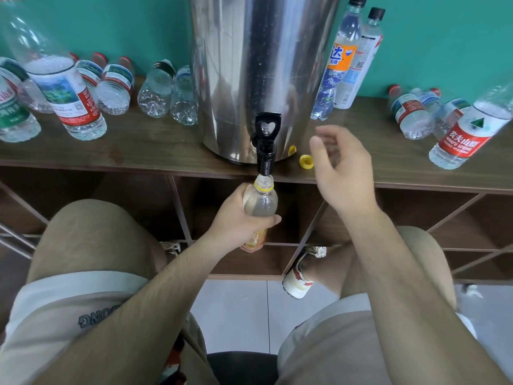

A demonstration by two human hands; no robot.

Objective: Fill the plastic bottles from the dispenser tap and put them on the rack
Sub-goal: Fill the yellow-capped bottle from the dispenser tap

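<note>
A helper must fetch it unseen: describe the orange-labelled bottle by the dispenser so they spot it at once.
Start at the steel dispenser on the wooden shelf top. Just to its right, two tall black-capped bottles stand before the green wall. Take the bottle nearer the dispenser: it alone wears an orange label, its neighbour a white one.
</note>
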